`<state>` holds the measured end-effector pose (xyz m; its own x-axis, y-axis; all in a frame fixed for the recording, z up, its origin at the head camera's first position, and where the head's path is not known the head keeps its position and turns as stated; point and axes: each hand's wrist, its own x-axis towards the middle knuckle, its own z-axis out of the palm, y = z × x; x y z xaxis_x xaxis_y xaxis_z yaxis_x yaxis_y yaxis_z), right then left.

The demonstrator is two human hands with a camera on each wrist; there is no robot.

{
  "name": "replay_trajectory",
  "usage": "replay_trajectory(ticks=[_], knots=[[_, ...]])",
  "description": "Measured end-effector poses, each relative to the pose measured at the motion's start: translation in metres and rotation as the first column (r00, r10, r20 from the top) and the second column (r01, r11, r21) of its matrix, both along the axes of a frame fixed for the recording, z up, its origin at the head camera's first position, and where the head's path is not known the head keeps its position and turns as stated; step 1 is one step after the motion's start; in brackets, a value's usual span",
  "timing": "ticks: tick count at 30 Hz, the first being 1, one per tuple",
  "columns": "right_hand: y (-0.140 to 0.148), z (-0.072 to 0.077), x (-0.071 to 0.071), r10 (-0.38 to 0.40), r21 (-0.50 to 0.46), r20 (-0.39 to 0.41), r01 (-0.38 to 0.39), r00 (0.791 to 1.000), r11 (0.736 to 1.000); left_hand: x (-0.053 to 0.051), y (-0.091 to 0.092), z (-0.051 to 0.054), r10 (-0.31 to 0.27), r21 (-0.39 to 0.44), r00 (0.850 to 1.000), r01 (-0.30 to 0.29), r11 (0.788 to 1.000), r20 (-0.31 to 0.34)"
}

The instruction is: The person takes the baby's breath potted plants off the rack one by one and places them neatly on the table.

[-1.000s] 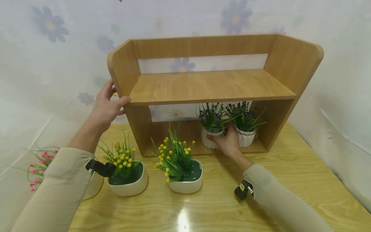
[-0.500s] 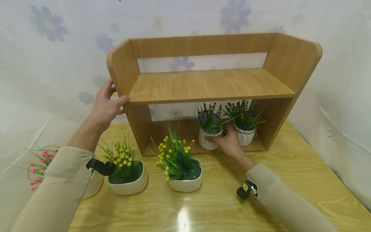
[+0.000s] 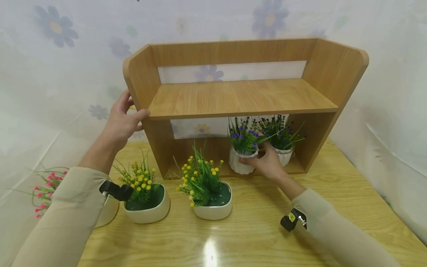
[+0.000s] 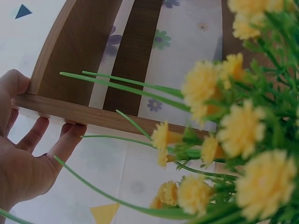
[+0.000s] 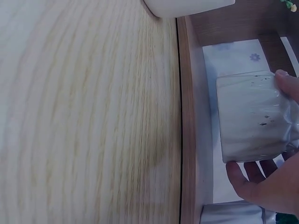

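My left hand (image 3: 119,124) grips the left side panel of a two-tier wooden shelf (image 3: 240,97), thumb on the front edge and fingers around the outer side. In the left wrist view, the fingers (image 4: 70,140) wrap that panel's edge. Inside the lower tier, my right hand (image 3: 268,163) holds a ribbed white pot (image 3: 236,163) of purple flowers and grass. The right wrist view has this pot (image 5: 250,119) between thumb and fingers. Just right of it stands a similar white pot (image 3: 284,157) with dark purple flowers, partly hidden by my hand.
Two cream planters with yellow flowers, one at centre (image 3: 213,212) and one to its left (image 3: 150,217), stand on the wood-grain table (image 3: 253,237) before the shelf. A pink-flowered planter (image 3: 108,213) is partly behind my left sleeve. A flower-patterned cloth (image 3: 213,22) hangs behind.
My right hand and the held pot have come slightly toward me, near the shelf's front edge, and the right forearm has shifted right. The left hand keeps its grip on the shelf.
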<state>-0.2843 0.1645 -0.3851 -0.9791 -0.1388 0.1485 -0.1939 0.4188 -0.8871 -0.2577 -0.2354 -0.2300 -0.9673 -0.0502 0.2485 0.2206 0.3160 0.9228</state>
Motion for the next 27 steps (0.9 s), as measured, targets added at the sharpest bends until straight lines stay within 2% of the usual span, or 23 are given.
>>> replay_trajectory(ticks=[7,16,21,27], knots=[[0.005,0.003,0.009,0.03,-0.052,0.058,-0.027,0.998,0.998,-0.002,0.0,-0.001,-0.002,0.005,1.0,0.002,1.0,0.002],[0.011,0.008,0.018,0.064,-0.098,0.085,-0.056,0.994,0.994,-0.002,0.001,-0.001,0.001,0.002,1.0,-0.001,1.0,0.002],[0.017,0.013,0.022,0.052,-0.066,0.1,-0.046,0.994,0.997,-0.004,0.002,-0.002,0.002,0.003,1.0,-0.002,1.0,0.004],[0.023,0.014,0.031,0.072,-0.13,0.104,-0.059,0.992,0.99,-0.005,0.003,-0.003,-0.009,0.015,1.0,0.008,1.0,0.017]])
